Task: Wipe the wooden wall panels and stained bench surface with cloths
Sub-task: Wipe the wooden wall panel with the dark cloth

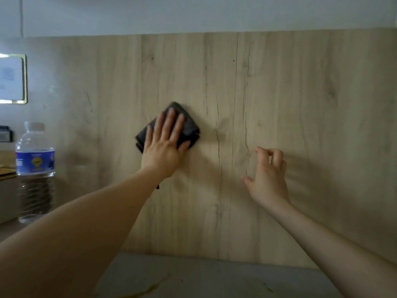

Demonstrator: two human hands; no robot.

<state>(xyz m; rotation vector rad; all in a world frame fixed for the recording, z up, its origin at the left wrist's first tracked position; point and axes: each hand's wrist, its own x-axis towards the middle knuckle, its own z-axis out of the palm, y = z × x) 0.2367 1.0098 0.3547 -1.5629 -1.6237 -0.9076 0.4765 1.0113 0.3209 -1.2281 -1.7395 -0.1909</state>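
Observation:
A light wooden wall panel (pixel 279 93) fills most of the view. My left hand (pixel 164 145) lies flat with straight, spread fingers on a folded dark cloth (pixel 189 125) and presses it against the panel left of centre. My right hand (pixel 268 173) hovers in front of the panel to the right, fingers loosely curled, holding nothing. Below the panel runs a grey bench surface (pixel 214 278) with a brownish stain (pixel 150 287) near the bottom edge.
A clear water bottle (pixel 35 168) with a blue label and white cap stands on the bench at the left. Behind it are a gold-framed sign (pixel 12 79) on the wall and a beige box (pixel 7 194) with a wooden lid.

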